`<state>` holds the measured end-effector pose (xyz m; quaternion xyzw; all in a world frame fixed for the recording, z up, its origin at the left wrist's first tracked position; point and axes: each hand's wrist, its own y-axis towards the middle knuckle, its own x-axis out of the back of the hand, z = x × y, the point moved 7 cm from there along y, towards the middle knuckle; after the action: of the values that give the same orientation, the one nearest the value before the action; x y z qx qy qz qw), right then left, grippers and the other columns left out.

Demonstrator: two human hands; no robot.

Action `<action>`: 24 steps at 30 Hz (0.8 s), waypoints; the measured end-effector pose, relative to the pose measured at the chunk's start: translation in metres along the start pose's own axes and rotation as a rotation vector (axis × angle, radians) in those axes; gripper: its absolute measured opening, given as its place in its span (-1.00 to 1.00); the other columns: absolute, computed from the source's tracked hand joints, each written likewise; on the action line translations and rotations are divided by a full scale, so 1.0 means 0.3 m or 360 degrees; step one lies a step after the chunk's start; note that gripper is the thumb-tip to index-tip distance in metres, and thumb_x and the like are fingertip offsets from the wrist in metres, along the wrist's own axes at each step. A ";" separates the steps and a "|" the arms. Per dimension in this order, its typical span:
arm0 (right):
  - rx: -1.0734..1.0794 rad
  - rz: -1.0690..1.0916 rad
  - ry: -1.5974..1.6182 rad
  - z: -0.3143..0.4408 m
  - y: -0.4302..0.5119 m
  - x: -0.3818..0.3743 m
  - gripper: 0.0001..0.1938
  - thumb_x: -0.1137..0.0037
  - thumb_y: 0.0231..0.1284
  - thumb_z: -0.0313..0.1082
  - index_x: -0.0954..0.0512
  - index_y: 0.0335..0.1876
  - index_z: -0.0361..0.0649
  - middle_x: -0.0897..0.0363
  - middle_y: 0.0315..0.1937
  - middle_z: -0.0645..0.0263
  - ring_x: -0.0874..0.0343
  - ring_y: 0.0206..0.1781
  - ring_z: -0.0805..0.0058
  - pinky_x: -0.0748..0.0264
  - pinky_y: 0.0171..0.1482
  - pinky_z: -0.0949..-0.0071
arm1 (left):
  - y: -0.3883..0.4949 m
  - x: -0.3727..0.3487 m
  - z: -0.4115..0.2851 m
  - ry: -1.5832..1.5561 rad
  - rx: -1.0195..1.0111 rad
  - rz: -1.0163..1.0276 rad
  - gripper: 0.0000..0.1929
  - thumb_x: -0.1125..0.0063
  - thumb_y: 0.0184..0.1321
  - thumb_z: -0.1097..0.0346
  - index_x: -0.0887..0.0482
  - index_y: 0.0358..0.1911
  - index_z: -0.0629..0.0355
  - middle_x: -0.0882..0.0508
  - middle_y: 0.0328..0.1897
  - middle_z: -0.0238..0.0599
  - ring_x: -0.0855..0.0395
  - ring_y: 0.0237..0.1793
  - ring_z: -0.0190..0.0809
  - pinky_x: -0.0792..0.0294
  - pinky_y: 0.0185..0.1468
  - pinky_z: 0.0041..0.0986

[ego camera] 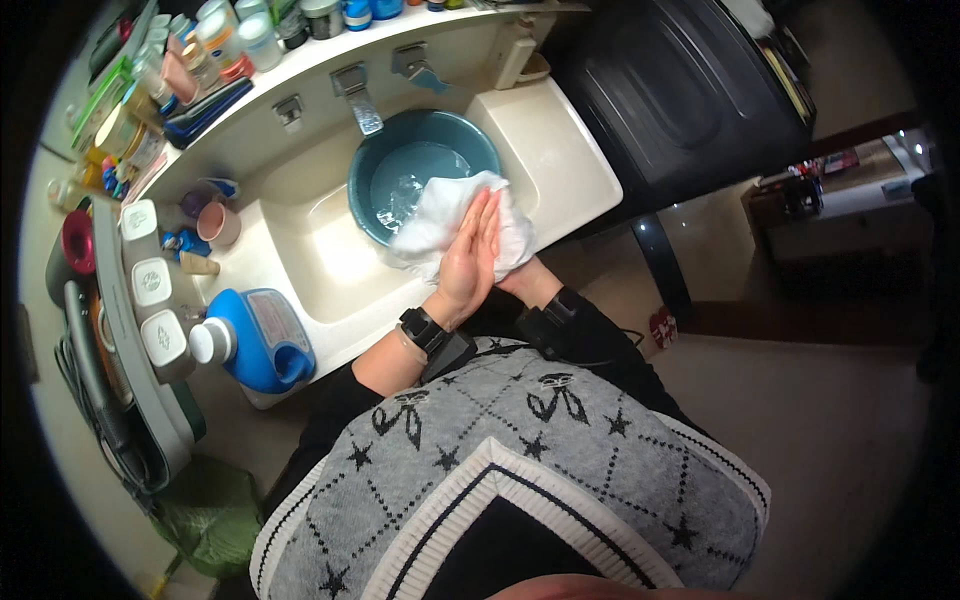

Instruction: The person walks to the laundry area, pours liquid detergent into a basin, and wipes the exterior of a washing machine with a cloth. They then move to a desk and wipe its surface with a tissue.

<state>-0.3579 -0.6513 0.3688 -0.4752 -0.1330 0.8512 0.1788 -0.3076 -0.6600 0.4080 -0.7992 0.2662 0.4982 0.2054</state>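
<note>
A white cloth (442, 217) is spread between my two hands over the near right rim of a teal plastic basin (361, 161). My left hand (472, 251) lies flat on top of the cloth, its fingers together and pointing away from me. Beneath the cloth is my right hand (529, 281), with its fingers hidden by the fabric. Water (412, 180) stands in the basin, which rests in a white sink (330, 262) below a chrome faucet (362, 105).
A blue detergent jug (259, 337) with a white cap stands on the sink's left ledge, near a pink cup (218, 223). Bottles and jars (259, 41) crowd the shelf behind. A soap dispenser (517, 56) stands at the back right, beside a black appliance lid (660, 90).
</note>
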 end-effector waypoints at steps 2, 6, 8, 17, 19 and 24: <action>-0.0087 -0.0012 -0.0210 -0.032 0.021 0.015 -0.49 0.30 0.35 0.12 -0.26 0.23 -0.06 -0.36 0.09 0.29 -0.36 0.08 0.47 -0.36 0.08 0.48 | 0.004 0.023 0.035 0.0423 -0.0045 -0.0014 -0.50 0.40 0.38 0.27 -0.01 0.34 0.30 -0.13 0.41 -0.13 -0.06 0.39 -0.21 0.11 0.41 -0.47; 0.0398 -0.0516 -0.1110 0.022 0.016 0.130 -0.54 0.19 0.33 0.06 -0.47 -0.03 -0.23 -0.53 -0.25 0.33 -0.47 -0.24 0.53 -0.41 -0.16 0.57 | -0.006 0.059 0.050 0.0848 -0.0123 -0.0197 -0.53 0.38 0.36 0.34 -0.08 0.34 0.19 -0.18 0.38 -0.15 -0.13 0.35 -0.21 0.02 0.36 -0.50; 0.0671 -0.0354 -0.1368 0.037 0.026 0.148 -0.59 0.18 0.33 -0.01 -0.49 -0.11 -0.24 -0.53 -0.30 0.35 -0.47 -0.28 0.55 -0.43 -0.20 0.56 | -0.013 0.055 0.048 0.1059 -0.0125 -0.0198 -0.51 0.31 0.31 0.41 -0.11 0.33 0.16 -0.21 0.37 -0.16 -0.18 0.32 -0.21 -0.05 0.33 -0.48; 0.0887 -0.0910 -0.1780 0.501 0.081 0.533 -0.52 0.18 0.27 0.04 -0.36 0.08 -0.22 -0.40 0.02 0.12 -0.39 0.05 0.32 -0.27 0.08 0.23 | -0.017 0.220 -0.137 0.1734 0.0152 -0.0443 -0.68 0.09 0.23 0.39 -0.52 0.07 0.13 -0.52 0.06 -0.34 -0.45 0.06 -0.31 -0.30 0.08 -0.51; 0.0885 -0.1083 -0.2758 0.538 0.078 0.512 -0.39 0.18 0.24 0.10 -0.21 0.30 -0.16 -0.18 0.29 0.00 -0.14 0.35 0.26 0.04 0.33 0.03 | -0.059 0.288 -0.187 0.1660 0.0227 -0.0558 -0.72 0.10 0.24 0.34 -0.55 0.01 0.12 -0.53 0.02 -0.37 -0.45 0.02 -0.35 -0.29 0.05 -0.54; 0.0704 -0.1270 -0.3580 0.446 0.121 0.538 -0.17 0.21 0.20 0.22 0.07 0.40 -0.28 0.28 0.43 -0.06 0.35 0.48 0.06 0.36 0.42 0.14 | -0.213 0.349 -0.218 0.1542 0.0215 -0.0604 -0.72 0.10 0.27 0.23 -0.56 -0.05 0.14 -0.57 -0.05 -0.35 -0.48 -0.04 -0.32 -0.31 0.06 -0.46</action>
<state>-0.5572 -0.6222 0.3001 0.6444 -0.2027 0.6778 0.2902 -0.1847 -0.6725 0.3445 -0.9571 0.2127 0.0071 0.1966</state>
